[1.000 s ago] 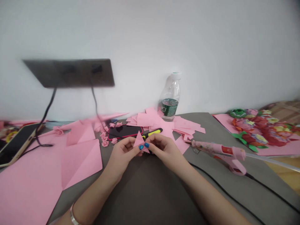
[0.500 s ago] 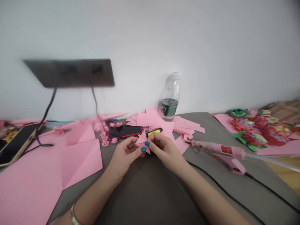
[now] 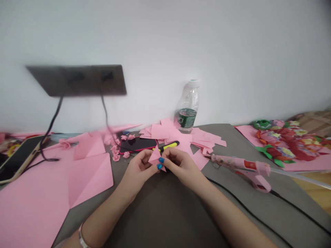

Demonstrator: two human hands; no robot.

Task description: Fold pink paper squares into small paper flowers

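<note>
A: Where is the folded pink paper triangle [image 3: 156, 158] held?

B: Over the desk [image 3: 258, 203], toward its near edge, pinched between the left hand [image 3: 138, 168] and right hand [image 3: 181, 165], which are brought together.

A: What is placed beyond?

B: A red-cased phone [image 3: 137, 144] and pink paper scraps [image 3: 204, 139].

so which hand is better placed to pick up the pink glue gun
Right, probably: the right hand is on the same side as the pink hot glue gun, while the left hand is farther away. Both pinch the folded pink paper, so one must release it first.
</note>
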